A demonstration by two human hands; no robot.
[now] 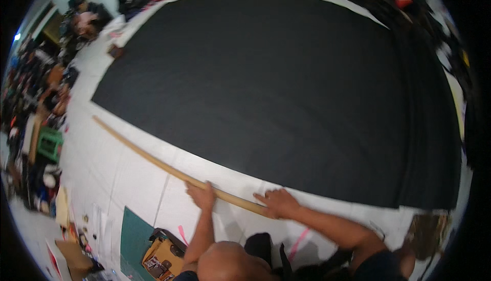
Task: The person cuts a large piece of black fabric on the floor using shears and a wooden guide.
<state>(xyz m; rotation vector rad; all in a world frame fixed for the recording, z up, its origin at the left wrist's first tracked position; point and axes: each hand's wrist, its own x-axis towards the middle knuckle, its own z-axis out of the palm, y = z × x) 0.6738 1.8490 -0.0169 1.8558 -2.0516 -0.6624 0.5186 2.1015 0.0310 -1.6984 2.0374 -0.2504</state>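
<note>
A long, slim tan pole (148, 157) lies slantwise over the white floor, along the near edge of a large black sheet of cloth or similar material (266, 86). Its curve may come from the lens. My left hand (202, 195) is closed round the pole towards its near end. At that near end, my right hand (279, 203) has its fingers curled on the pole, with the index finger stretched out to the left. The right hand covers the tip of the pole. Both hands are just short of the sheet's edge.
A green mat (134, 242) lies at the lower left, with a tan and brown bag (163, 257) on it. Clutter and a green stool (50, 144) line the left side. A small brown block (115, 51) sits by the sheet's far left edge. Dark folded material (434, 122) runs down the right.
</note>
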